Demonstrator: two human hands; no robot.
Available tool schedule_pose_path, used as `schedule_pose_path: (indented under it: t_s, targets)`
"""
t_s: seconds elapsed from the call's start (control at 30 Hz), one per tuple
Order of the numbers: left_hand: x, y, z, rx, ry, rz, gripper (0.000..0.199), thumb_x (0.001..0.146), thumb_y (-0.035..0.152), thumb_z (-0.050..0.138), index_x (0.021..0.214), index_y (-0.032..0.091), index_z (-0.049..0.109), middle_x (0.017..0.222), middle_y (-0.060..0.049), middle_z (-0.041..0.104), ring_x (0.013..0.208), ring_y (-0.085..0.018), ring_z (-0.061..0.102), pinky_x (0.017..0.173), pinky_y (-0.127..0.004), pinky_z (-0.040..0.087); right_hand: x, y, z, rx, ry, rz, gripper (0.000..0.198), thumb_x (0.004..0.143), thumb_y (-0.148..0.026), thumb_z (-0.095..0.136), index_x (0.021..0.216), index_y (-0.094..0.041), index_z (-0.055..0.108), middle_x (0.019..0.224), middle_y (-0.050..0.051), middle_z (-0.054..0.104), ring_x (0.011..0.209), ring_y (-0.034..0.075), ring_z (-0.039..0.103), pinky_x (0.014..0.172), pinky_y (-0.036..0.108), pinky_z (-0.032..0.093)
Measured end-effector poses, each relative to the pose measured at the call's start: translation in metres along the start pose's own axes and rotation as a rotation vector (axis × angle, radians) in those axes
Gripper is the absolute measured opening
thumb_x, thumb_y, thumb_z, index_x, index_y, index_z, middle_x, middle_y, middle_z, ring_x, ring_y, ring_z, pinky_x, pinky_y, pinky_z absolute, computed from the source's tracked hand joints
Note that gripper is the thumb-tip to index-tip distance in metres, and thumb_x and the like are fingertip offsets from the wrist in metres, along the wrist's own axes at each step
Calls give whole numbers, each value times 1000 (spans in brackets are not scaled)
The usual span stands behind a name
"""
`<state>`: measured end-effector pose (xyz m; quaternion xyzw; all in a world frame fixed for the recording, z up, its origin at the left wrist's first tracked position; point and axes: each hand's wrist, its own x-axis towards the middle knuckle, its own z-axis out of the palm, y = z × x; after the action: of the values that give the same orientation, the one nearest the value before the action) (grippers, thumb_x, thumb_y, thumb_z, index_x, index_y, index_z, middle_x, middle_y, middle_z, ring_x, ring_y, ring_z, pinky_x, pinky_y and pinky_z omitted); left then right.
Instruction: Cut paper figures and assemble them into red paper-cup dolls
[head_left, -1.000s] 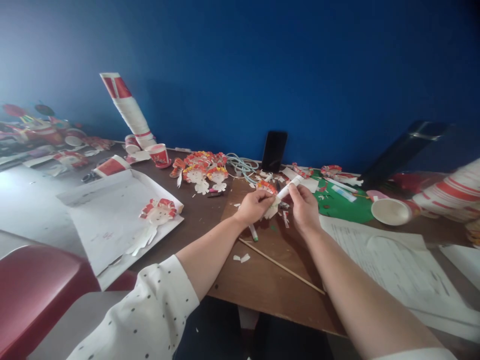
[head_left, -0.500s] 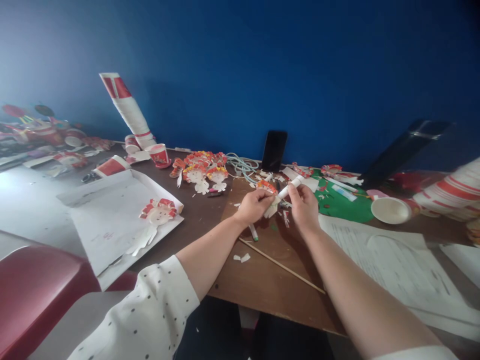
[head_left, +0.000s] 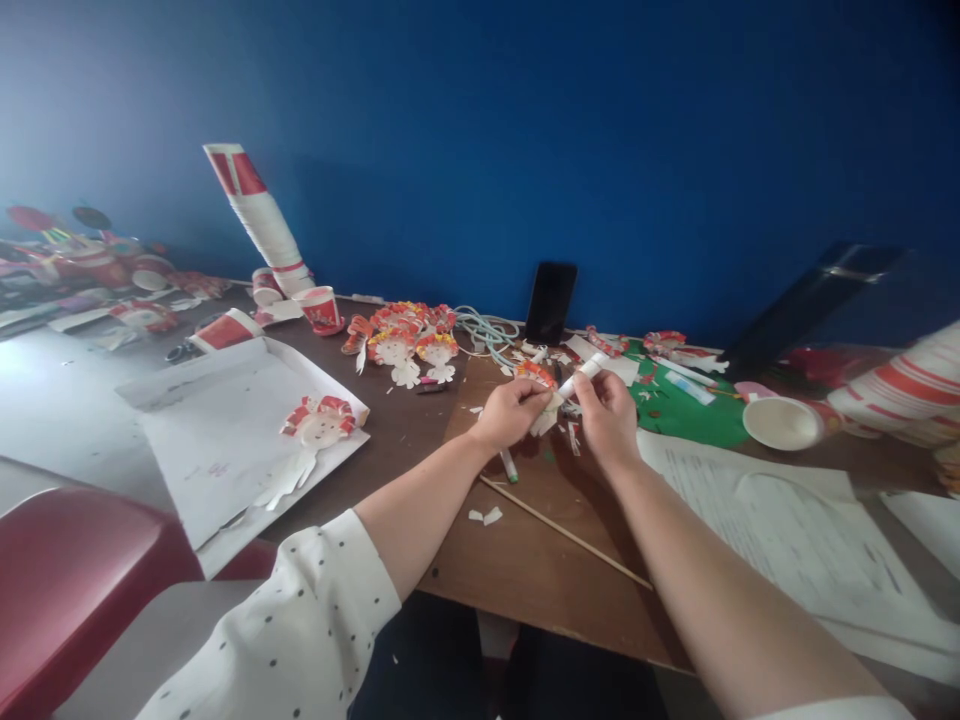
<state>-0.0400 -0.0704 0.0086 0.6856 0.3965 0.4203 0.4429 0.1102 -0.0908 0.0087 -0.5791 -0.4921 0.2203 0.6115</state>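
Observation:
Near the middle of the table, my left hand [head_left: 510, 412] pinches a small paper-cup cutout [head_left: 546, 418] with a pale lower part and a red-orange fringe. My right hand [head_left: 609, 415] is closed round a white glue stick [head_left: 585, 374], whose lower end meets the cutout. My fingers partly hide where the two touch. Below my left hand lies a white tube with a green end [head_left: 510, 467], perhaps a glue stick cap or marker. A thin wooden stick [head_left: 566, 532] runs diagonally between my forearms, with white paper scraps [head_left: 491, 516] close by.
Finished-looking red-fringed paper figures [head_left: 409, 340] are heaped behind my left hand. A dark phone [head_left: 551, 303] leans on the blue wall. Stacked paper cups [head_left: 262, 225] tilt at left. Green sheet [head_left: 697, 410] and printed papers [head_left: 765, 510] lie right; a white box lid [head_left: 217, 440] lies left.
The glue stick has shifted very slightly against the cutout. Both hands keep their holds, and the whole view has moved a little.

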Motion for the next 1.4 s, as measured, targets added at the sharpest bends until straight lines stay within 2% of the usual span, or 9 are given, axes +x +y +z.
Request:
schedule_pose_path:
  t_s: [0.27,0.5,0.67,0.77,0.9,1.07,1.17,1.27,1.4]
  targets:
    - [0,2,0,31,5,-95,25,79,36,55,83,14,67,72,-1,63,65,-10,53,65,-22,42,0,-2,-1,34,-11,-8,34,79,-53,58,76,-20,57,68,-1,55,65,15,51,63,29,42]
    - [0,1,0,20,3,-20,24,80,35,54,80,14,66,79,-2,64,71,-11,55,69,-21,42,-2,-5,0,-42,9,-33,30,79,-49,59,78,-19,55,74,1,59,66,15,51,63,29,42]
    - [1,0,0,5,8,-37,24,80,36,54,80,14,65,74,-2,62,67,-10,52,68,-21,42,2,4,1,71,67,31,35,79,-54,58,78,-19,58,73,1,59,71,17,56,68,31,45]
    - [1,0,0,25,15,-64,24,79,35,55,80,14,65,72,-1,62,66,-10,51,66,-21,42,2,5,1,109,20,21,34,79,-54,58,77,-20,58,73,0,58,72,17,56,70,31,46]
    - [0,1,1,28,14,-82,24,79,36,55,82,14,66,72,-1,63,67,-10,53,67,-21,43,0,-1,0,-1,-8,-21,32,80,-52,57,75,-21,56,70,0,56,68,16,52,63,29,44]
    - [1,1,0,13,28,1,23,81,34,54,80,14,65,79,-3,66,73,-12,56,72,-22,43,-4,-5,1,-39,12,-27,27,78,-47,60,77,-20,54,75,1,60,67,16,53,64,30,44]
    - [4,-1,-6,29,116,29,22,81,34,54,84,15,66,82,-4,67,75,-12,57,74,-23,44,-3,-2,2,-24,28,-2,28,77,-47,60,78,-19,55,76,2,62,67,16,55,64,30,45]
    - [8,-5,-18,161,297,34,21,81,31,52,88,16,66,89,-5,68,83,-14,59,79,-25,44,0,4,1,-25,21,50,31,76,-50,61,77,-19,58,70,1,62,64,16,56,61,29,45]
    - [14,-9,-35,440,434,-102,24,82,28,47,91,19,67,98,-7,68,91,-19,60,83,-29,44,3,10,2,54,-35,173,35,72,-54,63,77,-19,61,66,1,64,57,17,58,53,29,46]
